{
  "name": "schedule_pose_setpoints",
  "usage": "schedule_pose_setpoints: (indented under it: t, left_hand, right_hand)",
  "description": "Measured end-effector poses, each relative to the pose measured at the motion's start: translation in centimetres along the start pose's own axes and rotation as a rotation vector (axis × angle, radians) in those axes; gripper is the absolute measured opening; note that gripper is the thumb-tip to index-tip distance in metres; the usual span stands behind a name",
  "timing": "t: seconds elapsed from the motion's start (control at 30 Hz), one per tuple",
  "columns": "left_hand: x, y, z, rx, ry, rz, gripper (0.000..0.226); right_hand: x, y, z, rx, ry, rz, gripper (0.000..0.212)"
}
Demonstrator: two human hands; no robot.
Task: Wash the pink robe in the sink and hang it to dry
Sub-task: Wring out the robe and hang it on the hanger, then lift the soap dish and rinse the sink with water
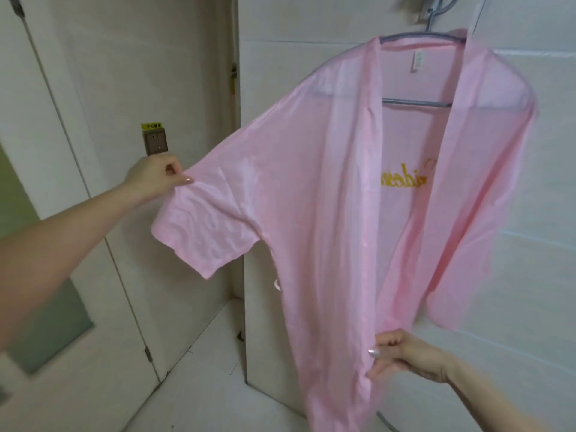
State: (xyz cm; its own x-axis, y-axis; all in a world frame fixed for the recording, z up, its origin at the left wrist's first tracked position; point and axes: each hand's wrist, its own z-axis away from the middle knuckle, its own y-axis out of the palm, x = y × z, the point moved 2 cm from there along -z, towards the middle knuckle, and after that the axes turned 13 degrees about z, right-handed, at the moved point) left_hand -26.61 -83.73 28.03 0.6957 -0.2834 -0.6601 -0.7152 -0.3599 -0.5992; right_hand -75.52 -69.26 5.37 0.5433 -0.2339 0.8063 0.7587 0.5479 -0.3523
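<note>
Plainly the pink robe [311, 198] is up on its grey hanger [417, 102], which hooks onto a fitting [431, 9] high on the tiled wall [530, 244]. The shoulders drape over both ends of the hanger, and the front hangs open, showing gold lettering [405, 179] on the inside of the back.

The left hand [152, 179] pinches the upper edge of the short sleeve [205, 232] between thumb and curled fingers and holds it out sideways toward the door [93, 88], so the sleeve is spread nearly flat. The right hand [402, 353] is closed on the front band [371, 244] low down, drawing that edge straight below the hanger.

The cloth looks thin and satin-like: the hanger's arms show through it, and it falls in loose, soft folds. I judge it light, limp and slippery, with no stiffness to keep a shape by itself. Whether it is wet cannot be told from this view.

Such fabric is best taken at hems, seams and the doubled front band, where a pinch finds some thickness. A hard sideways pull on the sleeve could slide the far shoulder off the end of the hanger or tilt the hanger on its hook, so gentle, even tension from both hands seems wise.
</note>
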Motion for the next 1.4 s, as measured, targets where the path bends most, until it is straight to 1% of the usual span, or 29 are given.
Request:
schedule_pose_setpoints:
  t: [0.03, 0.1, 0.13, 0.23, 0.27, 0.37, 0.43, 0.5, 0.53, 0.6, 0.63, 0.67, 0.73, 0.77, 0.8, 0.83, 0.9, 0.93, 0.97, 1.0, 1.03, 1.07, 1.1, 1.17, 1.2, 1.23, 1.27, 1.33, 1.4]
  left_hand:
    - [0.3, 0.0, 0.1, 0.011, -0.011, -0.004, 0.022]
    - [0.8, 0.1, 0.3, 0.029, -0.042, -0.026, 0.023]
    - [1.0, 0.2, 0.3, 0.038, -0.061, -0.038, 0.023]
    - [1.4, 1.0, 1.0, 0.089, -0.138, 0.007, 0.019]
    - [1.5, 1.3, 1.4, 0.11, -0.166, 0.04, 0.018]
    - [2.0, 2.6, 2.6, 0.154, -0.222, 0.117, 0.017]
    - [2.5, 3.3, 3.2, 0.181, -0.221, 0.134, 0.015]
    - [3.1, 3.9, 3.6, 0.207, -0.217, 0.092, 0.012]
    - [3.4, 4.2, 3.8, 0.223, -0.222, 0.076, 0.012]
    - [3.6, 4.7, 4.3, 0.25, -0.234, 0.075, 0.01]
    - [3.6, 4.9, 4.5, 0.256, -0.236, 0.076, 0.008]
    - [3.6, 5.1, 4.7, 0.254, -0.242, 0.084, 0.005]
    - [4.0, 5.3, 5.1, 0.245, -0.27, 0.138, 0.008]
    - [4.4, 5.3, 5.3, 0.238, -0.291, 0.18, 0.009]
    - [4.8, 5.4, 5.6, 0.224, -0.313, 0.228, 0.01]
    - [5.1, 5.4, 5.8, 0.212, -0.325, 0.265, 0.011]
    - [5.4, 5.5, 6.2, 0.195, -0.299, 0.268, 0.013]
    - [5.4, 5.4, 6.4, 0.191, -0.269, 0.23, 0.015]
    - [5.4, 5.1, 6.7, 0.197, -0.238, 0.177, 0.016]
    - [5.6, 4.9, 7.1, 0.22, -0.207, 0.115, 0.014]
    - [6.1, 4.6, 7.4, 0.255, -0.188, 0.056, 0.012]
    - [6.9, 4.2, 7.9, 0.292, -0.191, 0.014, 0.008]
    - [7.8, 3.6, 8.4, 0.326, -0.208, 0.001, 0.007]
    - [10.1, 1.6, 9.6, 0.368, -0.276, 0.042, 0.02]
    - [10.9, -0.1, 10.4, 0.361, -0.309, 0.087, 0.024]
    - [11.4, -2.0, 11.2, 0.335, -0.332, 0.122, 0.024]
    - [11.5, -4.2, 12.1, 0.294, -0.346, 0.155, 0.023]
    - [11.4, -9.2, 14.0, 0.171, -0.337, 0.235, 0.023]
    - [11.5, -15.2, 16.8, 0.001, -0.319, 0.298, 0.025]
  right_hand:
    - [-0.6, -0.1, -0.9, -0.165, -0.002, -0.01, 0.015]
    - [-2.0, -1.1, -2.3, -0.548, 0.053, -0.044, 0.028]
    - [-2.6, -1.6, -2.8, -0.657, 0.107, -0.077, 0.027]
    - [-5.4, -2.5, -3.7, -0.775, 0.314, -0.125, 0.01]
    - [-5.9, -2.6, -3.7, -0.837, 0.342, -0.106, 0.011]
    - [-4.7, -3.1, -2.6, -1.145, 0.279, 0.016, 0.022]
    - [-2.1, -3.6, -2.0, -1.275, 0.163, 0.074, 0.033]
    - [0.1, -4.7, -2.1, -1.321, 0.086, 0.131, 0.043]
    - [0.9, -5.4, -2.4, -1.297, 0.086, 0.146, 0.04]
    - [2.1, -6.0, -2.7, -1.194, 0.135, 0.189, 0.021]
    - [2.7, -5.5, -2.5, -1.187, 0.137, 0.217, 0.026]
    - [3.3, -4.5, -1.8, -1.244, 0.135, 0.244, 0.03]
    - [4.0, -1.5, -0.7, -1.421, 0.049, 0.243, 0.029]
    - [3.9, 0.2, -0.9, -1.418, -0.012, 0.273, 0.028]
    - [4.0, 1.7, -1.4, -1.274, -0.054, 0.351, 0.025]
    - [3.5, 2.7, -2.7, -1.05, -0.07, 0.452, 0.02]
    - [2.4, 4.3, -4.9, -0.516, 0.05, 0.67, 0.011]
    - [1.9, 5.3, -5.6, -0.283, 0.134, 0.727, 0.011]
    - [1.8, 6.2, -6.3, -0.112, 0.208, 0.738, 0.011]
    - [2.4, 7.5, -6.6, -0.053, 0.273, 0.715, 0.01]
    - [3.7, 8.8, -7.2, -0.031, 0.293, 0.655, 0.009]
    - [4.8, 10.0, -8.4, -0.064, 0.297, 0.562, 0.011]
    - [6.2, 10.9, -9.7, -0.048, 0.282, 0.478, 0.014]
    - [10.2, 14.1, -12.3, -0.035, 0.236, 0.323, 0.014]
    - [12.6, 16.1, -13.4, 0.01, 0.182, 0.254, 0.009]
    - [15.4, 18.3, -14.4, 0.06, 0.119, 0.154, 0.005]
    - [18.1, 20.6, -15.0, 0.108, 0.023, 0.078, 0.01]
    - [24.4, 25.6, -14.6, 0.125, -0.165, 0.08, 0.026]
    - [30.2, 30.3, -14.3, 0.186, -0.339, 0.205, 0.03]
